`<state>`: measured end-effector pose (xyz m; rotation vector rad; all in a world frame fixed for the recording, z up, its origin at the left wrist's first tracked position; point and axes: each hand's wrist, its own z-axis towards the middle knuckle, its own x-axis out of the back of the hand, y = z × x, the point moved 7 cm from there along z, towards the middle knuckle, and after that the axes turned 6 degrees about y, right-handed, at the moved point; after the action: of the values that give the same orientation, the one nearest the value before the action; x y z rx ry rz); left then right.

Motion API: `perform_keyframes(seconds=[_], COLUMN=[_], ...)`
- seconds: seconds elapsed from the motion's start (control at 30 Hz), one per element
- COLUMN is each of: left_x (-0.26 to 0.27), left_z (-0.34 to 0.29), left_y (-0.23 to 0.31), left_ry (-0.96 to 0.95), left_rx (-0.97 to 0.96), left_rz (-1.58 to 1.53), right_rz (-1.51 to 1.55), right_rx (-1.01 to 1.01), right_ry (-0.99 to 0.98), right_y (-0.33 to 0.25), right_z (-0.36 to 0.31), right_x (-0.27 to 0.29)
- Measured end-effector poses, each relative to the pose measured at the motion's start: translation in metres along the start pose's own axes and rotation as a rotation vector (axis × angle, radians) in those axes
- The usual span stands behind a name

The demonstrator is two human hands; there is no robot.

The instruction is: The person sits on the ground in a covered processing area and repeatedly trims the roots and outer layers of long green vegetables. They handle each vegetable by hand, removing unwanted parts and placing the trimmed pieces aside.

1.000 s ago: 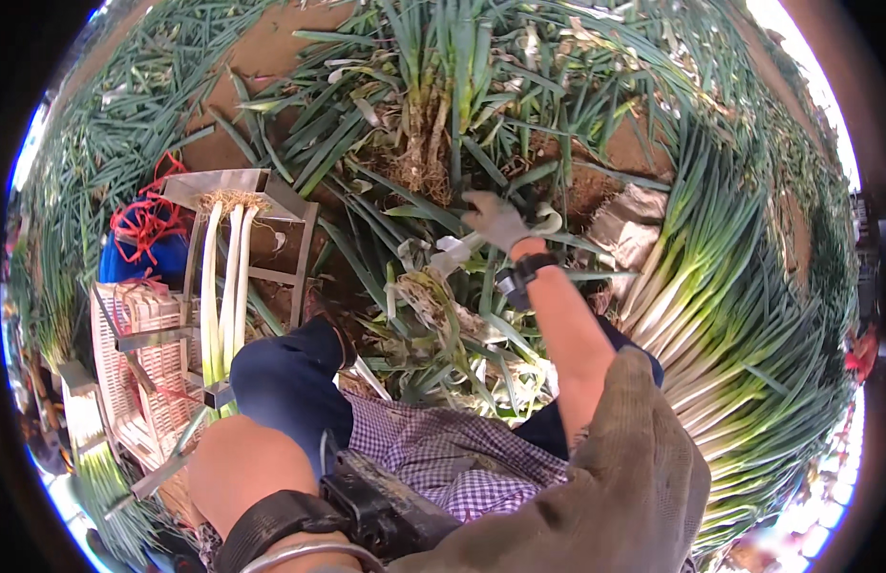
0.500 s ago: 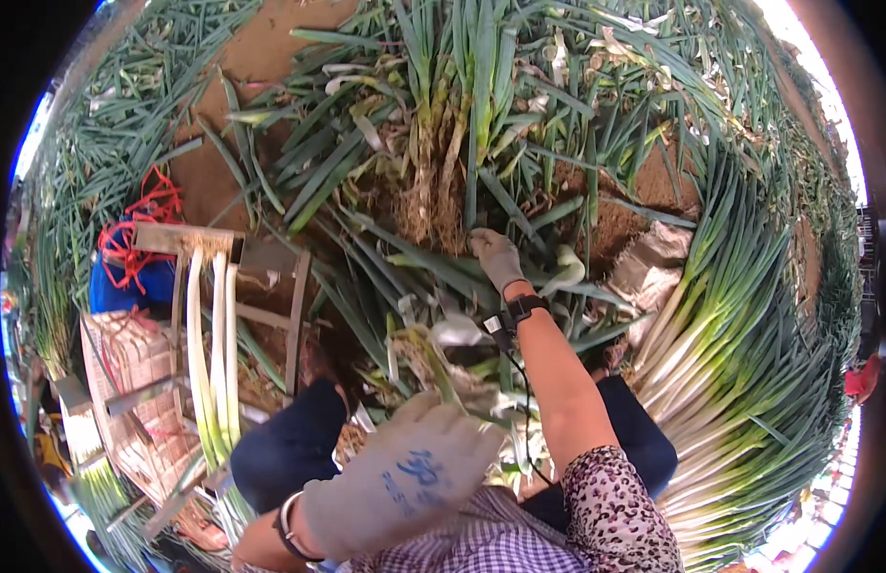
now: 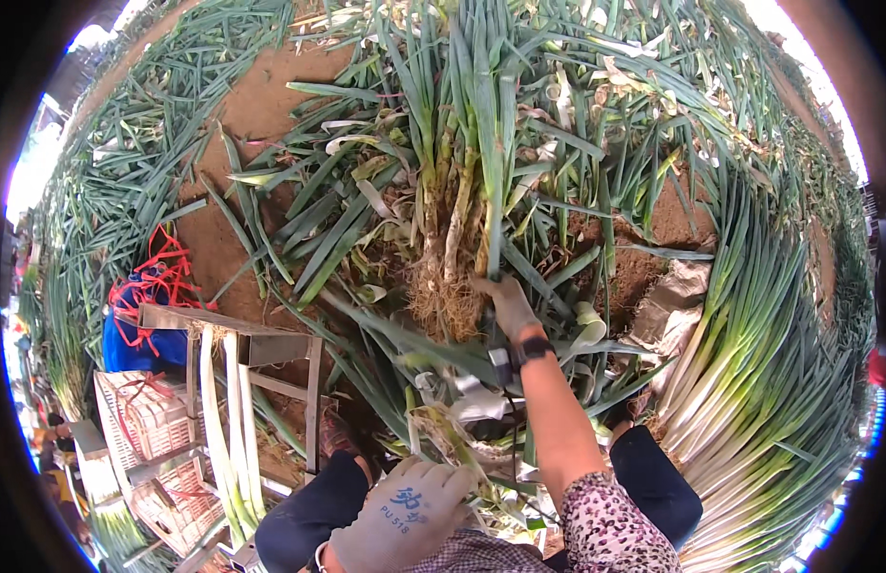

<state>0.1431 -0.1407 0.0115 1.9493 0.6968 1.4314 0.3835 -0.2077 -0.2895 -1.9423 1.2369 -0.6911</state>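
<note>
1. Far left: a blue bag (image 3: pixel 137 334) with red cords (image 3: pixel 161 282) lies on the soil. Just below it is a pale slatted crate (image 3: pixel 142 430). Both sit a little lower in view than half a second ago.
2. Left of centre: a metal frame (image 3: pixel 271 349) holds several trimmed leeks (image 3: pixel 223 420), white shanks lying lengthwise. Their placement on the frame is unchanged.
3. Lower centre: the left hand (image 3: pixel 405 516), in a pale work glove, rests by the person's knee, fingers curled loosely. It holds nothing that can be made out. It is lower and nearer the body than half a second ago.
4. Centre: an uncleaned leek bunch (image 3: pixel 457 191) lies on the brown soil, roots (image 3: pixel 443 306) toward the person, green tops pointing away. Loose leaves and peelings surround it.
5. Right of centre: the right hand (image 3: pixel 505 301), gloved and with a dark wrist strap, is closed around the base of the leek bunch just above the roots. Half a second ago it was short of the bunch; it has since reached forward onto it.
6. Far right: a large stack of cleaned leeks (image 3: pixel 758 382) lies fanned out, white ends inward, unchanged.
</note>
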Motion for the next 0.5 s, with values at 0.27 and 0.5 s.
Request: perform_keyframes(seconds=[0.27,0.5], left_x=[-0.010,-0.008], left_z=[-0.013,-0.021], left_y=[0.007,0.006], left_ry=[0.023,0.119], left_rx=[-0.047,-0.162], left_rz=[0.114,0.198], right_rz=[0.657,0.466], right_rx=[0.065,0.060], right_ry=[-0.047,0.042], right_y=[-0.032,-0.079], right_z=[-0.094,-0.193], right_x=[0.036,0.035])
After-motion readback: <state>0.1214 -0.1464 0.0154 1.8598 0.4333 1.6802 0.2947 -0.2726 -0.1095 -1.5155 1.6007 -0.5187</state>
